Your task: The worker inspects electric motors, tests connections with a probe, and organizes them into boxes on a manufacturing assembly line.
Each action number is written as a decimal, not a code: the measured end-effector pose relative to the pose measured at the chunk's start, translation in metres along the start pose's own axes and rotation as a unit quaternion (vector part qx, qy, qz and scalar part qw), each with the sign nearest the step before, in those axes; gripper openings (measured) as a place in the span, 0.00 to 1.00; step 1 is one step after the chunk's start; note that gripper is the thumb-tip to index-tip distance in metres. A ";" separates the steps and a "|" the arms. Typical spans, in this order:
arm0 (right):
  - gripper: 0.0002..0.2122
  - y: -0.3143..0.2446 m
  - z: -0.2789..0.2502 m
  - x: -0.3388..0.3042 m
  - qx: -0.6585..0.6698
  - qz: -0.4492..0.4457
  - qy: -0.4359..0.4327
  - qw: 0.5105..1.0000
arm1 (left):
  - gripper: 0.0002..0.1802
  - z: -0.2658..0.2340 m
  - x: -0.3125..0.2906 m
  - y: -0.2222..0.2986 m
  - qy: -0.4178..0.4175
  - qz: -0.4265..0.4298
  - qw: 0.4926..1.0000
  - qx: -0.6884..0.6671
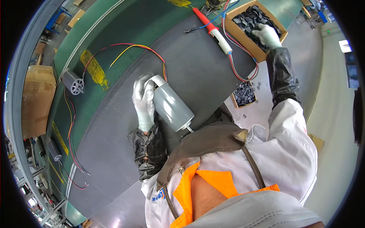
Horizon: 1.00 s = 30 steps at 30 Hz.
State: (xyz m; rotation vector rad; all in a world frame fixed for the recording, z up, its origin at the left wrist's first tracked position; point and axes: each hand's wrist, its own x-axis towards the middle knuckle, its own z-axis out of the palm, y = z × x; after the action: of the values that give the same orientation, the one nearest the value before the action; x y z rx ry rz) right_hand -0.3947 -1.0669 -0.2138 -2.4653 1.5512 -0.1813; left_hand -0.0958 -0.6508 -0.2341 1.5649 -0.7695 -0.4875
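A grey cylindrical electric motor (pixel 172 104) lies tilted on the dark mat, its shaft end towards me. My left hand (pixel 143 100), in a white glove, is closed around the motor's far end beside a white end piece (pixel 156 80). Red, yellow and black wires (pixel 164 64) run from that end across the mat. At the far right, my gloved right hand (pixel 268 36) reaches into a cardboard box (pixel 279 23) of small black flat pieces (pixel 249 19). Its fingers are bent down among the pieces, and whatever they pinch is hidden.
A red-and-white handheld tool (pixel 213 32) with cables lies on the mat near the box. Below it, a smaller box (pixel 236 102) holds little dark pieces. On the green belt (pixel 110 36) to the left are another motor (pixel 72 81) and a further one (pixel 54 150), with trailing wires.
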 end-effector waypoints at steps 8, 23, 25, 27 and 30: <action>0.15 0.007 0.010 -0.002 -0.052 -0.108 0.098 0.988 | 0.14 0.002 0.006 -0.008 0.008 0.071 0.997 0.037; 0.13 -0.194 0.042 -0.121 0.142 -0.412 -0.032 0.900 | 0.26 0.013 -0.007 -0.034 0.095 -0.026 0.990 -0.100; 0.14 -0.221 0.032 -0.133 0.288 -0.354 -0.139 0.879 | 0.26 0.014 -0.007 -0.033 0.092 -0.013 0.990 -0.104; 0.15 -0.237 0.036 -0.136 0.312 -0.367 -0.145 0.864 | 0.21 0.016 -0.006 -0.024 0.110 -0.031 0.984 -0.134; 0.24 -0.265 0.026 -0.131 0.336 -0.328 -0.328 0.820 | 0.20 0.014 -0.007 -0.029 0.120 -0.043 0.984 -0.123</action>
State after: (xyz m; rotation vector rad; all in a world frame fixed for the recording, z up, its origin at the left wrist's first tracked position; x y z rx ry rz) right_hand -0.2143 -0.8347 -0.1701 -2.0184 0.2413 0.0248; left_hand -0.1050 -0.6556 -0.2659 1.3987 -0.4399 -0.4294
